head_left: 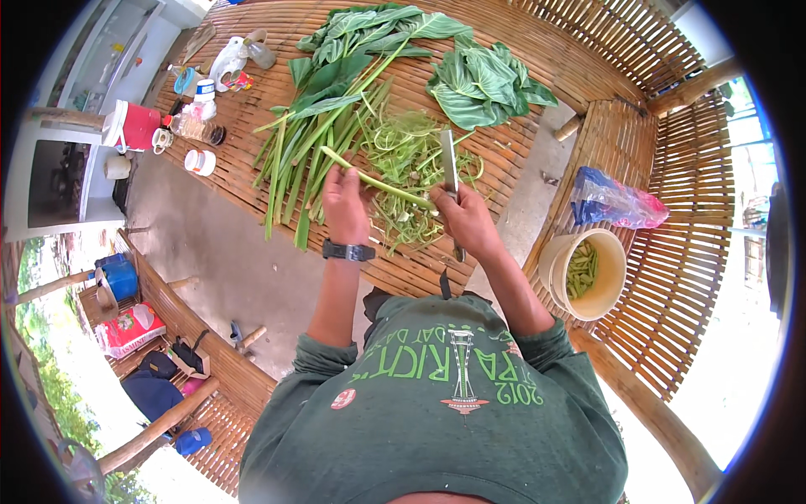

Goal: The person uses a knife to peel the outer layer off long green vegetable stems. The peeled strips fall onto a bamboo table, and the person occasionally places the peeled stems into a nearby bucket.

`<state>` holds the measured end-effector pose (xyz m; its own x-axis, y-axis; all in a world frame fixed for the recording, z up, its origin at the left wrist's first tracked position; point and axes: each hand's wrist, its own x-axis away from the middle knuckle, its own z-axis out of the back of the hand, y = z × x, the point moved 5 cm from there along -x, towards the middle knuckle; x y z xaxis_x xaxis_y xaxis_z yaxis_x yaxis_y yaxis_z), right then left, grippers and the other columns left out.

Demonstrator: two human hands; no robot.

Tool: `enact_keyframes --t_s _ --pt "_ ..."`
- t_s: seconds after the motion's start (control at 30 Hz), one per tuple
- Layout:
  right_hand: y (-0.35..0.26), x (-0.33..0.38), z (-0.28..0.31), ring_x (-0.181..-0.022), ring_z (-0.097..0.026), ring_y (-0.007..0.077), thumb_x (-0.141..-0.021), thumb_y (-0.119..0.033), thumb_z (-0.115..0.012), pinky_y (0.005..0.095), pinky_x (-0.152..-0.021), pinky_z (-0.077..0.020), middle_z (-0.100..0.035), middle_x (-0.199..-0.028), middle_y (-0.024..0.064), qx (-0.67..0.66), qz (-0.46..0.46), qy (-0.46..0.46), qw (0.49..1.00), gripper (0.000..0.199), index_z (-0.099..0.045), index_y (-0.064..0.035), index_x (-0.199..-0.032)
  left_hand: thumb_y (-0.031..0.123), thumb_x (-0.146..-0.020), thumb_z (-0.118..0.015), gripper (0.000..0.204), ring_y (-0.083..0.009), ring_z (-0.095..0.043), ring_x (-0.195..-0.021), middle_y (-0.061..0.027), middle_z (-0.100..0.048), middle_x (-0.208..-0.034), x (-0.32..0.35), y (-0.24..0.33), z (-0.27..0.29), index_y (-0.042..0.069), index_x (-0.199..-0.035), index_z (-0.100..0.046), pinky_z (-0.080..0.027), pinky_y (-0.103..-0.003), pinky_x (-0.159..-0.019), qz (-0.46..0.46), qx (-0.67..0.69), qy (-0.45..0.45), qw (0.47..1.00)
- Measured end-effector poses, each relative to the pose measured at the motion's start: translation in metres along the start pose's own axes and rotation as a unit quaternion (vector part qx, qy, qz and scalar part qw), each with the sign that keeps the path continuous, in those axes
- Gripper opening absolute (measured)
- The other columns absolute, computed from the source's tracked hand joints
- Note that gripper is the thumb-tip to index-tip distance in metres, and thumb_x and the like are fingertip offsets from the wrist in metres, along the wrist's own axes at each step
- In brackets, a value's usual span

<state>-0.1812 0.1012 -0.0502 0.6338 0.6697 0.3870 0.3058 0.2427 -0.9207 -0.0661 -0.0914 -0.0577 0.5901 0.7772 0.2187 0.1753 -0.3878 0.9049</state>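
My left hand, with a dark watch on its wrist, is closed around a pale green leaf stalk. The stalk slants across to my right hand, which grips a knife with its blade pointing away from me. The stalk's right end meets the fingers of that hand; whether they pinch it is hard to see. Beneath and beyond lie stringy green peelings on the bamboo table. To their left is a pile of long green stalks, some with large leaves at the far end.
Loose leaves are heaped at the far right of the table. Bottles and a white jar stand at its left. On the right-hand bamboo bench are a bucket holding cut green pieces and a plastic bag.
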Motion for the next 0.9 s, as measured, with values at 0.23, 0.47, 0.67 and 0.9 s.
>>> enact_keyframes --t_s 0.23,0.47,0.67,0.9 --pt "0.039 -0.008 0.054 -0.061 -0.047 0.0056 -0.104 -0.026 -0.063 0.029 -0.056 -0.0401 -0.055 -0.073 -0.0051 -0.025 -0.036 0.074 0.996 0.022 -0.068 -0.0046 -0.099 0.013 -0.11 -0.051 0.045 -0.0219 -0.07 -0.099 -0.0056 -0.068 -0.106 -0.024 0.042 0.05 0.006 -0.154 -0.045 -0.062 -0.041 -0.083 -0.043 0.034 0.019 0.998" --pt "0.039 -0.013 0.057 -0.078 -0.069 0.0352 -0.1 -0.022 -0.065 0.0496 -0.072 -0.0504 -0.07 -0.084 0.0158 0.311 0.145 0.119 0.932 0.02 -0.072 -0.0057 -0.109 0.012 -0.108 -0.055 0.042 -0.0241 -0.068 -0.105 -0.0075 -0.068 -0.116 -0.019 0.041 0.062 0.012 -0.15 -0.052 -0.061 -0.045 -0.09 0.003 0.09 -0.007 0.996" --pt "0.02 -0.01 0.021 -0.079 -0.065 0.0421 -0.099 -0.028 -0.067 0.0499 -0.072 -0.0502 -0.068 -0.086 0.0211 0.419 0.167 0.088 0.888 0.024 -0.07 -0.0064 -0.111 0.016 -0.107 -0.058 0.033 -0.0251 -0.068 -0.105 -0.0095 -0.069 -0.114 -0.009 0.017 0.048 0.01 -0.14 -0.059 -0.06 -0.043 -0.09 0.095 0.149 0.004 0.984" --pt "0.005 -0.007 0.011 -0.086 -0.069 0.0422 -0.101 -0.032 -0.064 0.0514 -0.076 -0.0532 -0.071 -0.097 0.024 0.395 0.139 0.036 0.907 0.055 -0.053 -0.0068 -0.149 0.01 -0.105 -0.057 0.029 -0.022 -0.072 -0.086 -0.0147 -0.07 -0.105 0.03 -0.061 0.044 0.005 -0.134 -0.055 -0.064 -0.037 -0.075 0.215 0.049 -0.039 0.975"
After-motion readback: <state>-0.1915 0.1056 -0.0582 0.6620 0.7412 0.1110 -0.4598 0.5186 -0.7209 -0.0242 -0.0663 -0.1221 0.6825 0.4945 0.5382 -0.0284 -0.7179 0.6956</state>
